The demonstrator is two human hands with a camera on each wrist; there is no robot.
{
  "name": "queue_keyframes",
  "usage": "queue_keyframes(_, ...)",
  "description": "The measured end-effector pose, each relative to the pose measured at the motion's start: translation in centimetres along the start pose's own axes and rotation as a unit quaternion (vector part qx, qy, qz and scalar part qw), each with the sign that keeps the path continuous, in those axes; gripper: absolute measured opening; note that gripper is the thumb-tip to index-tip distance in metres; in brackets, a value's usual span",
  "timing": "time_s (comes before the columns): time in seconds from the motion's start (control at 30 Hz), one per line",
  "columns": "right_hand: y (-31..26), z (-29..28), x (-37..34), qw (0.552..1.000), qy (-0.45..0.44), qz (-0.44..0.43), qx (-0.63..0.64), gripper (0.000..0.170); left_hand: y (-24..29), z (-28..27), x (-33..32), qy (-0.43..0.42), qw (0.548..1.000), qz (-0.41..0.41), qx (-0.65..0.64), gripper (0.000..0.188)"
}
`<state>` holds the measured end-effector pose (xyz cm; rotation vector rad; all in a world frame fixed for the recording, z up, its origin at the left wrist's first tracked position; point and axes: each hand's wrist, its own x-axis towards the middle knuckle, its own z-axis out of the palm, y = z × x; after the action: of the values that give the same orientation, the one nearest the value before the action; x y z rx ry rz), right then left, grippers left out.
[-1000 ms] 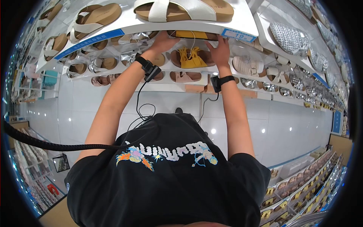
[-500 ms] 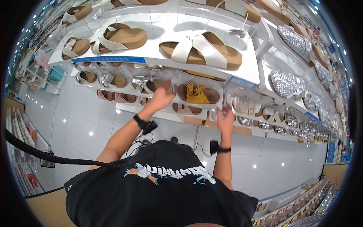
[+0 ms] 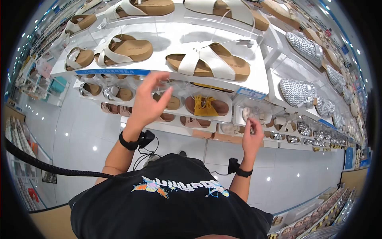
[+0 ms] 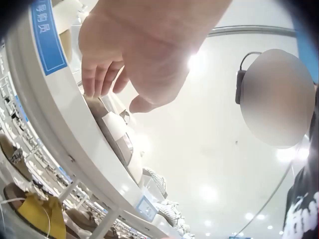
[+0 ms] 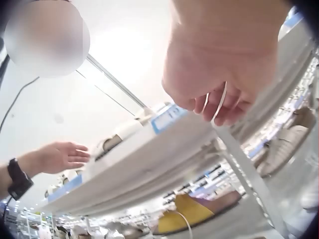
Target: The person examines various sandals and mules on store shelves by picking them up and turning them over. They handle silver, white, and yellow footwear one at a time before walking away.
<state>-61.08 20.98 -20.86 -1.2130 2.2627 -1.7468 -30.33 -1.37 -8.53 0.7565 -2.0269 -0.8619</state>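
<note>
In the head view my left hand [image 3: 148, 102] is raised in front of the shelf edge, thumb and fingers apart, holding nothing. Just right of it, a white cross-strap sandal [image 3: 207, 63] lies on the upper shelf [image 3: 159, 42]. The left wrist view shows this hand [image 4: 137, 57] with spread fingers, overlapping a white-strapped sandal [image 4: 117, 127]. Lower right, my right hand [image 3: 252, 138] hangs before the lower shelves with loosely bent fingers; the right wrist view shows the same hand [image 5: 222, 74] without any object in it. Between the hands sits a sandal with yellow laces [image 3: 207, 106].
Silver woven shoes [image 3: 296, 92] stand on the right-hand shelves. A blue price tag [image 3: 251, 93] is on the upper shelf's edge. Lower tiers hold pink and silver sandals. Behind the person is a tiled floor [image 3: 179, 139], with more shoe racks [image 3: 318, 217] at lower right.
Both hands came away from beside the yellow sandals on the lower tier. The left moved left and up; the right dropped, then shifted right. More of the upper shelf came into view.
</note>
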Motion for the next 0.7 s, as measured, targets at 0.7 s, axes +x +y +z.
queue_keyframes(0.7,-9.5,2.8,12.0,0.939,0.015,-0.306,-0.153,0.063,1.1,3.9,6.0,0.070,0.982,0.117,0.130,0.088)
